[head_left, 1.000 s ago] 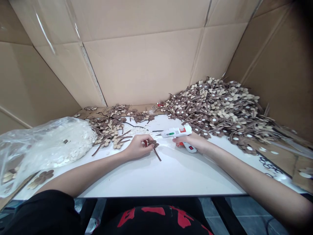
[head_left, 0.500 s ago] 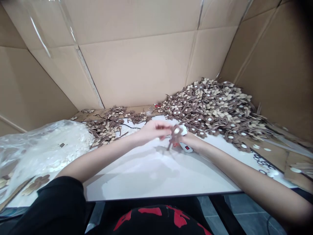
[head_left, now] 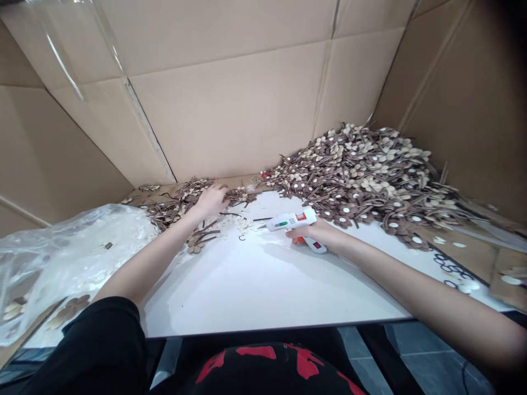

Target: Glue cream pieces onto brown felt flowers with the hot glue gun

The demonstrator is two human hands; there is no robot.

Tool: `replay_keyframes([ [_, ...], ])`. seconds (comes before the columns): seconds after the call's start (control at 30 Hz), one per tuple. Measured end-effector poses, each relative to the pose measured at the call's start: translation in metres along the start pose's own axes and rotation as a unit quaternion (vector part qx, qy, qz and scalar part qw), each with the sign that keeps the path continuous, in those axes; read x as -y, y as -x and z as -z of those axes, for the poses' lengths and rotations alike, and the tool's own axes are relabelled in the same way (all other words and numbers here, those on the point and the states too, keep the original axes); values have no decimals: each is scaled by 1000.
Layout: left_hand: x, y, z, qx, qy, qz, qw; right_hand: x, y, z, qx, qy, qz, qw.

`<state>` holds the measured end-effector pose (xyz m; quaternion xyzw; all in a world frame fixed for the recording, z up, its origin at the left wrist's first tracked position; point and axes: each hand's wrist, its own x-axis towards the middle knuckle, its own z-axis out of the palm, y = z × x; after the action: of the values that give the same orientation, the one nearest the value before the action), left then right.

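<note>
My right hand [head_left: 315,233] is wrapped round the handle of a white glue gun [head_left: 290,220] with red and green parts, its nozzle pointing left above the white table top [head_left: 247,291]. At the back left, my left hand [head_left: 213,200] lies over a heap of brown and beige flower-shaped cutouts [head_left: 167,211]. Its fingers reach forward, partly apart, and I see nothing held in them. Just in front of that hand, a few flower cutouts with thin brown strips [head_left: 197,241] lie on the table. Small white discs [head_left: 242,224] are scattered near the nozzle.
A large pile of brown and beige flowers [head_left: 358,170], many with white centres, fills the back right. A clear plastic bag of white pieces [head_left: 111,247] lies at the left. Dark rings [head_left: 450,266] are at the right. Cardboard walls [head_left: 234,109] enclose the table.
My left hand has moved left and back to the heap, and the brown flower it held is out of its fingers. My right hand still grips the glue gun, now in fuller view.
</note>
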<state>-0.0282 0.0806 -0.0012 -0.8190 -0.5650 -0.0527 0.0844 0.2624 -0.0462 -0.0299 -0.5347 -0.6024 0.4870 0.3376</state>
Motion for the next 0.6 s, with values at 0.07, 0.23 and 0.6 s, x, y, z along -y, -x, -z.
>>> replay_keyframes([
  [0.07, 26, 5, -8, 38, -24, 57, 997, 0, 0, 0, -1, 0, -7, 1000],
  [0.23, 69, 15, -19, 67, -47, 155, 985, -1, 0, -1, 0, -3, 4, 1000],
  [0.6, 89, 17, -27, -24, -19, 138, 990, 1, 2, -1, -7, 2, 3, 1000],
])
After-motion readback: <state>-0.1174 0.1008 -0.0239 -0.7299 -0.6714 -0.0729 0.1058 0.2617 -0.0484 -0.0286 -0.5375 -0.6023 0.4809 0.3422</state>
